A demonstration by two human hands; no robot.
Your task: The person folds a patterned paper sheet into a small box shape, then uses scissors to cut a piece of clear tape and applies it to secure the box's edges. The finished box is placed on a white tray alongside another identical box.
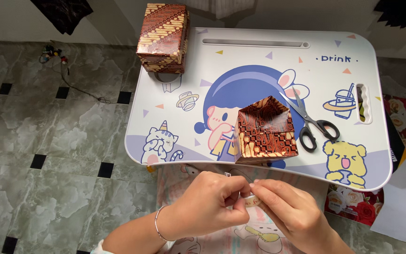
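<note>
My left hand [207, 202] and my right hand [290, 209] meet below the front edge of a small lap table [259, 56]. Between the fingers of both sits a small roll of clear tape [251, 201]; the left fingertips pinch its loose end. On the table just above my hands stands a box wrapped in brown patterned paper [265, 130], one flap shiny and raised. Black-handled scissors [312, 123] lie to its right, blades pointing to the far left.
A second, taller box in the same brown paper [163, 37] stands at the table's far left corner. The table has a cartoon print and a slot [363, 103] at its right side. Grey tiled floor lies to the left; red floral paper [400, 127] to the right.
</note>
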